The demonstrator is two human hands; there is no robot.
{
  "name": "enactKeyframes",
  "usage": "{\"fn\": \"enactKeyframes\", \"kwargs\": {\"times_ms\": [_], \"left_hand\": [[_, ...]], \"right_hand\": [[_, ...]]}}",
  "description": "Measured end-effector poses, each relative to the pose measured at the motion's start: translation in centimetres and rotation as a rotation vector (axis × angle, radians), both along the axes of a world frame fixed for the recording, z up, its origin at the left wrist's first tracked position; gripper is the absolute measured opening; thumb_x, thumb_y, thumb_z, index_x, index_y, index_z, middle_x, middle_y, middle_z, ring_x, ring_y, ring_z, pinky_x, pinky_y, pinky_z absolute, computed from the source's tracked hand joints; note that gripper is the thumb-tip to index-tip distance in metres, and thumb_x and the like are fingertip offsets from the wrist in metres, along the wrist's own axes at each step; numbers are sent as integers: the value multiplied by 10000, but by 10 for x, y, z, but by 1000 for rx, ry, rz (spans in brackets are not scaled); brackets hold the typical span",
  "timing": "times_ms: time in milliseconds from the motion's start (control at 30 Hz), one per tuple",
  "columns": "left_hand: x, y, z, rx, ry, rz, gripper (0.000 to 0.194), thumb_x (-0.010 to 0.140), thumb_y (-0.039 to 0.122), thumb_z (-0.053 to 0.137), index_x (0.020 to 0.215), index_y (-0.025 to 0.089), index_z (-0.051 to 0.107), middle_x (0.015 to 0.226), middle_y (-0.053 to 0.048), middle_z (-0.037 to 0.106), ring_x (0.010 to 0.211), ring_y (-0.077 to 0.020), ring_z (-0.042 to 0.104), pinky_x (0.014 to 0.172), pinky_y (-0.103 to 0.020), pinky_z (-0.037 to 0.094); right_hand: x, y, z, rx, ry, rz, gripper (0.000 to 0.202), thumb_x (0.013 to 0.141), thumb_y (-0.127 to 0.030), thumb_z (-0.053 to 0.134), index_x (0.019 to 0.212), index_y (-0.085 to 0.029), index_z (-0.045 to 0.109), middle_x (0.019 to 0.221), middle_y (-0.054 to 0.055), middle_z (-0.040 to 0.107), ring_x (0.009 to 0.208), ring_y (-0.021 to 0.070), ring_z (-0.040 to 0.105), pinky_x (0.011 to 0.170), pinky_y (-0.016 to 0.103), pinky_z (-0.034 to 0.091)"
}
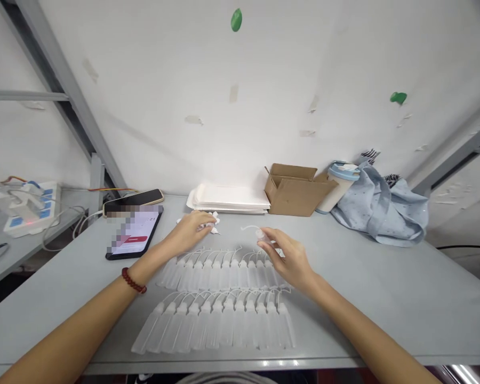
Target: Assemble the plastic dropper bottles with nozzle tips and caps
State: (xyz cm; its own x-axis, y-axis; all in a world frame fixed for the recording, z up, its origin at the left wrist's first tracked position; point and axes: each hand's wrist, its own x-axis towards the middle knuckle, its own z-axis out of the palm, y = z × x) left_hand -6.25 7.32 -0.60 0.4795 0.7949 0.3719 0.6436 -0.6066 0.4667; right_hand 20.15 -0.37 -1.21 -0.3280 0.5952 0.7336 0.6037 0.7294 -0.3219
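My right hand [286,258] pinches a translucent plastic bottle [261,234] with a thin curved white spout that points left. The bottle is tilted toward me, and my fingers hide most of its body. My left hand [192,229] reaches over a small pile of white plastic caps [215,230], its thumb and fingertips bent in around one of them. Below my hands, similar bottles with thin curved spouts lie side by side in two rows, a back row [220,276] and a front row [218,328]. My right hand hovers by the right end of the back row.
Behind the hands are a stack of white trays [232,198], an open cardboard box [296,194], a lidded cup [338,186] and a light blue bag [380,208]. To the left lie a lit phone [138,232], a dark phone [136,201] and a power strip [36,208] with cables.
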Motion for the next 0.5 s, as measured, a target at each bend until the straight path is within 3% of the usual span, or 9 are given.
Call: {"fn": "enactKeyframes", "kwargs": {"times_ms": [100,267,367,500], "left_hand": [[5,-3,-6,-9,47,-69,204,846,223,497,921,165,678,1045,-107,685,1007,-245,604,915,-374,441],[9,-6,-7,-43,76,-103,157,826,188,503,720,165,617,826,-88,665,812,-218,629,797,-335,481],[11,-11,0,-65,41,-88,126,804,198,513,714,171,598,795,-71,651,751,-207,627,739,-329,501],[26,-34,17,-176,-105,-72,157,826,306,534,837,176,620,861,-51,694,734,-169,673,653,-261,541]], "right_hand": [[0,1,1,-88,56,-16,206,935,-282,481,1104,-188,553,925,82,676,734,162,659,604,277,591],[-2,-2,4,-258,161,-12,218,906,-335,524,1040,-177,592,895,75,683,714,161,659,539,253,584],[-5,-5,7,-326,202,-5,230,895,-352,537,1030,-177,600,884,70,689,724,165,664,532,250,581],[-9,-9,8,-307,185,28,206,900,-333,537,1023,-179,597,901,65,691,705,148,663,551,237,579]]}}
